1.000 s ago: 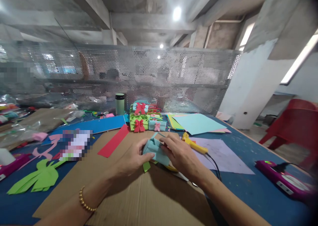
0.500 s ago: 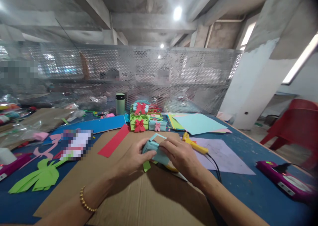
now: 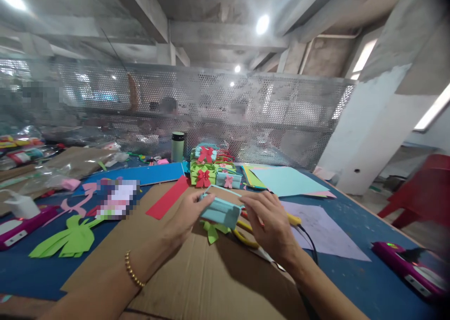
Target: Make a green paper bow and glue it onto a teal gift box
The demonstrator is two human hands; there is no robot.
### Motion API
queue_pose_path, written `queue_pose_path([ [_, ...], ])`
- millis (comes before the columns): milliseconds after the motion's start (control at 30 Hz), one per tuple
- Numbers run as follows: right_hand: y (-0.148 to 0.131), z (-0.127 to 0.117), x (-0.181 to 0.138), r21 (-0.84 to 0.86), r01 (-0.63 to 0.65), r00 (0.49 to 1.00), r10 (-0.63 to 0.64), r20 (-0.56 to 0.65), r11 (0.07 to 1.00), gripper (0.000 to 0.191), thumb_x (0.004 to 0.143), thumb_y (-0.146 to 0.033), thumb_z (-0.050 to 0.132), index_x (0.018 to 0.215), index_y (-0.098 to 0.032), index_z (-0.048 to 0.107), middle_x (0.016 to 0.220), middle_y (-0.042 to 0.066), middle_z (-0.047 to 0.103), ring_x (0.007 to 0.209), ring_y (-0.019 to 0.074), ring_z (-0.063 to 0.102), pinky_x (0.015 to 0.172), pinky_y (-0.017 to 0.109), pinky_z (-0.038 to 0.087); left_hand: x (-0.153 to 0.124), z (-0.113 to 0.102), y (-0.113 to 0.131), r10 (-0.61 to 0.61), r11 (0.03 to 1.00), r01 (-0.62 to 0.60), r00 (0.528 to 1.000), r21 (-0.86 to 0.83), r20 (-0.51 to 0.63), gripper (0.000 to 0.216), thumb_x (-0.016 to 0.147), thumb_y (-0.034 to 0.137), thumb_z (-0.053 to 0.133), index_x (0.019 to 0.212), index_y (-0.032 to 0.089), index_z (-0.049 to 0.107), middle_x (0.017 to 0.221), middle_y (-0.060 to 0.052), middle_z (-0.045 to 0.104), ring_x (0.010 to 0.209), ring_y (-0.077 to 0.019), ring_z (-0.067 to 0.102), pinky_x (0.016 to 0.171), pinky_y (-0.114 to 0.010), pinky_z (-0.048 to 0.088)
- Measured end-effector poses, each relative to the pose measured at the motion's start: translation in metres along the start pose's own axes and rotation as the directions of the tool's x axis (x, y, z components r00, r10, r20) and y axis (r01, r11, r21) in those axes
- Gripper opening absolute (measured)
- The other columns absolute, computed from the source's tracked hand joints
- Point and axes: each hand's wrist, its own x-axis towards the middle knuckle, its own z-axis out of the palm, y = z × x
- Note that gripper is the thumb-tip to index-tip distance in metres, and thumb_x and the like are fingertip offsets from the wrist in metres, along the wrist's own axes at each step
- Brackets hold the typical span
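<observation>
A light blue paper handbag with a thin strip handle is held up above the cardboard sheet. My left hand grips its left end, thumb on top. At the right end, the fingertips of my right hand pinch the corner by the handle. Beneath the bag lie a green paper bow and yellow-handled scissors, partly hidden by the bag and my right hand. Behind my right hand shows part of a yellow glue gun with a black cord.
Finished paper bags with bows are stacked ahead, beside a green bottle. A red paper strip lies left, with green cut paper. Paper sheets and a purple power strip are on the right.
The bag has turned so its broad side and open handle show. My right hand has shifted right to its corner, uncovering more of the green bow and scissors. The view has swung slightly left.
</observation>
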Motion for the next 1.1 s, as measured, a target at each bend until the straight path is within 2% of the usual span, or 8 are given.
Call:
queue_pose_path([
  [233, -0.009, 0.0, 0.0, -0.173, 0.025, 0.982, 0.009, 0.19, 0.985, 0.026, 0.094, -0.019, 0.054, 0.118, -0.02, 0.064, 0.112, 0.013, 0.065, 0.1, 0.0287, 0.053, 0.083, 0.044, 0.043, -0.009, 0.006, 0.011, -0.038, 0.994, 0.038, 0.999, -0.1, 0.001, 0.034, 0.073, 0.041, 0.077, 0.091, 0.015, 0.067, 0.079, -0.003, 0.063, 0.064, -0.0137, 0.061, 0.054, -0.023, 0.051],
  [467, -0.012, -0.001, 0.001, -0.104, 0.058, 0.981, -0.038, 0.192, 0.993, 0.02, 0.093, -0.016, 0.054, 0.107, -0.02, 0.069, 0.107, 0.012, 0.064, 0.096, 0.026, 0.055, 0.081, 0.042, 0.043, -0.006, 0.007, 0.006, -0.044, 0.997, 0.046, 0.999, -0.07, 0.029, 0.032, 0.069, 0.037, 0.081, 0.085, 0.012, 0.067, 0.077, -0.004, 0.064, 0.063, -0.0122, 0.059, 0.055, -0.021, 0.048],
  [633, 0.029, -0.012, -0.004, -0.123, -0.045, 0.999, 0.042, -0.025, 0.991, 0.022, 0.096, -0.017, 0.051, 0.108, -0.021, 0.069, 0.099, 0.01, 0.065, 0.092, 0.0233, 0.058, 0.081, 0.039, 0.045, -0.003, -0.001, 0.011, -0.065, 0.987, 0.063, 0.998, -0.15, -0.007, 0.033, 0.074, 0.036, 0.08, 0.094, 0.014, 0.065, 0.082, -0.004, 0.065, 0.064, -0.0132, 0.061, 0.055, -0.023, 0.053],
  [700, 0.058, -0.02, -0.013, -0.257, -0.157, 0.986, 0.166, 0.013, 0.954, 0.023, 0.096, -0.021, 0.05, 0.106, -0.02, 0.071, 0.094, 0.01, 0.067, 0.087, 0.0244, 0.059, 0.08, 0.039, 0.046, 0.0, -0.006, 0.012, -0.1, 0.977, 0.093, 0.995, -0.19, -0.027, 0.031, 0.078, 0.036, 0.077, 0.096, 0.015, 0.064, 0.088, -0.005, 0.066, 0.069, -0.0148, 0.064, 0.057, -0.027, 0.057],
  [767, 0.085, -0.027, -0.025, -0.455, -0.271, 0.912, 0.377, 0.16, 0.849, 0.025, 0.094, -0.023, 0.052, 0.106, -0.017, 0.073, 0.094, 0.013, 0.069, 0.086, 0.0268, 0.06, 0.078, 0.039, 0.045, 0.005, -0.012, 0.011, -0.134, 0.968, 0.12, 0.99, -0.218, -0.05, 0.029, 0.081, 0.035, 0.075, 0.098, 0.015, 0.063, 0.092, -0.007, 0.067, 0.072, -0.0159, 0.065, 0.059, -0.03, 0.06],
  [833, 0.104, -0.033, -0.037, -0.612, -0.336, 0.764, 0.587, 0.267, 0.716, 0.026, 0.093, -0.027, 0.054, 0.106, -0.015, 0.073, 0.097, 0.016, 0.07, 0.092, 0.0306, 0.063, 0.075, 0.038, 0.044, 0.009, -0.016, 0.009, -0.142, 0.962, 0.125, 0.988, -0.242, -0.056, 0.027, 0.083, 0.034, 0.073, 0.099, 0.014, 0.063, 0.093, -0.008, 0.068, 0.07, -0.0166, 0.066, 0.058, -0.032, 0.061],
  [933, 0.116, -0.035, -0.047, -0.645, -0.366, 0.59, 0.703, 0.397, 0.671, 0.028, 0.095, -0.031, 0.049, 0.102, -0.015, 0.072, 0.101, 0.017, 0.072, 0.094, 0.03, 0.065, 0.07, 0.034, 0.041, 0.014, -0.019, 0.006, -0.115, 0.953, 0.101, 0.993, -0.286, -0.034, 0.027, 0.086, 0.034, 0.07, 0.099, 0.011, 0.062, 0.092, -0.012, 0.07, 0.069, -0.0187, 0.067, 0.058, -0.034, 0.06],
  [1100, 0.116, -0.03, -0.051, -0.633, -0.368, 0.557, 0.707, 0.436, 0.681, 0.028, 0.094, -0.03, 0.047, 0.099, -0.017, 0.071, 0.099, 0.015, 0.071, 0.088, 0.0288, 0.067, 0.063, 0.032, 0.037, 0.018, -0.023, 0.005, -0.099, 0.94, 0.081, 0.994, -0.331, -0.04, 0.024, 0.089, 0.032, 0.066, 0.099, 0.01, 0.062, 0.092, -0.013, 0.071, 0.069, -0.0184, 0.067, 0.057, -0.031, 0.058],
])
